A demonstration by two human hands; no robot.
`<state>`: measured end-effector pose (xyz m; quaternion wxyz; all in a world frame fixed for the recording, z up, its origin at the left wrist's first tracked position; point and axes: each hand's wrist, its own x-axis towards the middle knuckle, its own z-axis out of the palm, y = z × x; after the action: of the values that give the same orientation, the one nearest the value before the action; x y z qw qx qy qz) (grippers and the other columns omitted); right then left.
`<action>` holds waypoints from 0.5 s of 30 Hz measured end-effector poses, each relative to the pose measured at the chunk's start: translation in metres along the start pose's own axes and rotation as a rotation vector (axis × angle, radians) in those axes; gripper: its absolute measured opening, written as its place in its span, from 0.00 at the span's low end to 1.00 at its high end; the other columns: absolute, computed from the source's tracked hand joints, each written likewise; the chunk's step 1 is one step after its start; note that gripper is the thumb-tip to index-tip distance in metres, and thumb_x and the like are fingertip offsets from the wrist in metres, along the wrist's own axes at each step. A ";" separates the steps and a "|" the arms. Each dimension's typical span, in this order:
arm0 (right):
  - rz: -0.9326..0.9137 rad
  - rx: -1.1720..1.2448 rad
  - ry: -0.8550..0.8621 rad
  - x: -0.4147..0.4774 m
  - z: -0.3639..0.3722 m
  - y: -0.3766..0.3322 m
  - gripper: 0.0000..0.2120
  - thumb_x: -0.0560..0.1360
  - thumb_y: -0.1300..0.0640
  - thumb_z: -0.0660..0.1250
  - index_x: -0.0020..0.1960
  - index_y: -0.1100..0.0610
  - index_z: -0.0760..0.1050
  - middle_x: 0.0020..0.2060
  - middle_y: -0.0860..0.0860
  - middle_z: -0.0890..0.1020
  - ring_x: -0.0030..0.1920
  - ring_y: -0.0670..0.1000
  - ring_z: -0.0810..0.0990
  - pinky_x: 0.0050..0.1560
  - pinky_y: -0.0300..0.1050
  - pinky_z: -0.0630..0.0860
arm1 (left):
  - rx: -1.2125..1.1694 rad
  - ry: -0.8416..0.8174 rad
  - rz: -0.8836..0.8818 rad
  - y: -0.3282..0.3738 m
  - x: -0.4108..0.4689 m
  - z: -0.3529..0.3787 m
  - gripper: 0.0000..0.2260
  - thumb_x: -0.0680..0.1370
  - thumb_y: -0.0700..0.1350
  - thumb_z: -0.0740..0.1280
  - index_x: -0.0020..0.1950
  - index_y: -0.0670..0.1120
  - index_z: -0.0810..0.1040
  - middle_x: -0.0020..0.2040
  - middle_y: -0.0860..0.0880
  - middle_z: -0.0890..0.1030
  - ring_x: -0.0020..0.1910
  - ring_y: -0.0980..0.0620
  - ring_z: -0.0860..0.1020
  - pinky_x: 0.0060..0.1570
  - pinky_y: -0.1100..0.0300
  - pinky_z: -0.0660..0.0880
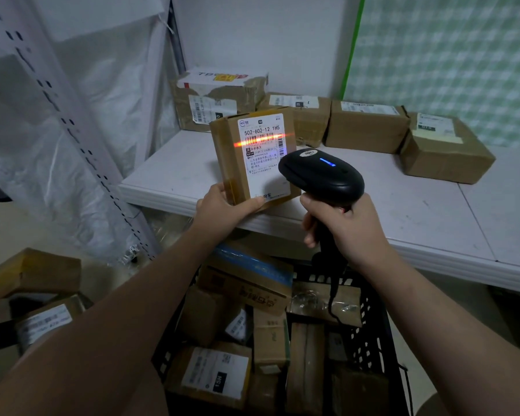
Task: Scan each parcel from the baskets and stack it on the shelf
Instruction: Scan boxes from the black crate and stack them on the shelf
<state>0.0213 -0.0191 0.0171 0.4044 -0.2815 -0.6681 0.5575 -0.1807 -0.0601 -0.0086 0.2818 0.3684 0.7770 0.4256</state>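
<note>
The parcel (229,151) — a small, stiff cardboard box, probably light since one hand carried it — was best held by its lower corner, where the left hand (222,209) gripped it, thumb on the white label (264,159). It stood on end over the shelf (418,211) edge, a red scan line across its barcode. At its 4 o'clock the right hand (347,232) clasped the black scanner (320,175), and the basket (373,313) lay at 6 o'clock.

Brown parcel (252,157), black scanner (321,175), green-checked wall (451,64).
</note>
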 end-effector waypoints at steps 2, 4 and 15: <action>-0.006 -0.016 0.005 0.000 0.000 0.001 0.01 0.76 0.61 0.69 0.45 0.57 0.78 0.31 0.61 0.80 0.27 0.55 0.79 0.31 0.46 0.77 | -0.040 -0.031 -0.007 0.002 0.000 0.001 0.48 0.60 0.70 0.72 0.74 0.50 0.61 0.70 0.49 0.70 0.68 0.46 0.68 0.67 0.46 0.68; -0.010 -0.066 0.050 0.003 -0.002 0.006 0.03 0.75 0.59 0.71 0.48 0.55 0.79 0.34 0.57 0.82 0.32 0.51 0.81 0.36 0.47 0.79 | -0.100 -0.070 -0.008 0.003 0.000 0.005 0.44 0.69 0.64 0.71 0.77 0.50 0.54 0.74 0.47 0.65 0.70 0.45 0.67 0.64 0.53 0.66; 0.104 -0.230 0.207 0.038 -0.028 0.029 0.41 0.58 0.34 0.75 0.62 0.58 0.72 0.54 0.59 0.78 0.51 0.52 0.82 0.44 0.42 0.79 | 0.013 -0.262 0.168 0.033 -0.009 0.018 0.30 0.77 0.65 0.57 0.77 0.57 0.54 0.61 0.51 0.77 0.54 0.56 0.77 0.50 0.64 0.68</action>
<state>0.0234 0.0331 -0.0013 0.4067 -0.4162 -0.6668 0.4655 -0.1512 -0.0473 0.0122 0.3417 0.4865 0.7028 0.3908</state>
